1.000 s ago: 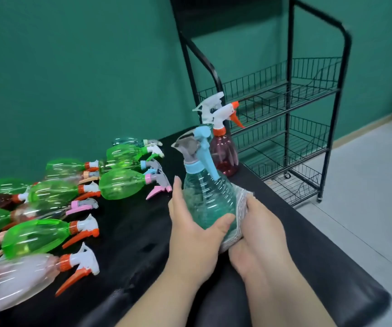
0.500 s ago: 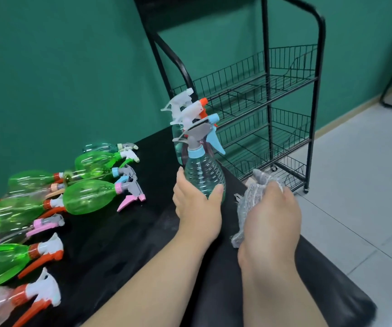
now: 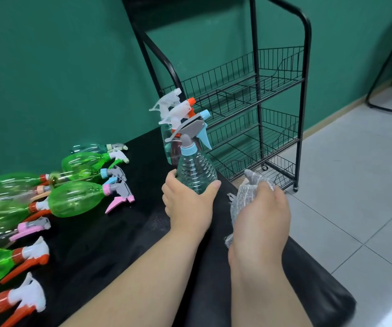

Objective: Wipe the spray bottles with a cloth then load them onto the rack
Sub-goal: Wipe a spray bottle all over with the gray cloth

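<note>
My left hand (image 3: 188, 204) grips the lower body of a clear teal spray bottle (image 3: 196, 169) with a grey and light-blue trigger head, held upright near the table's far right end. My right hand (image 3: 262, 217) holds a bunched grey cloth (image 3: 247, 192) just right of the bottle, apart from it. Two more upright bottles (image 3: 178, 114) stand right behind the held one, partly hidden by it. The black wire rack (image 3: 258, 97) stands beyond the table's end, its shelves bare.
Several green, clear and pinkish spray bottles (image 3: 77, 199) lie on their sides along the left of the black table (image 3: 119, 244). Grey tiled floor (image 3: 355, 185) spreads to the right. A green wall runs behind.
The cloth came off the bottle as my right hand drew away to the right. My left hand carried the bottle farther away toward the two standing bottles.
</note>
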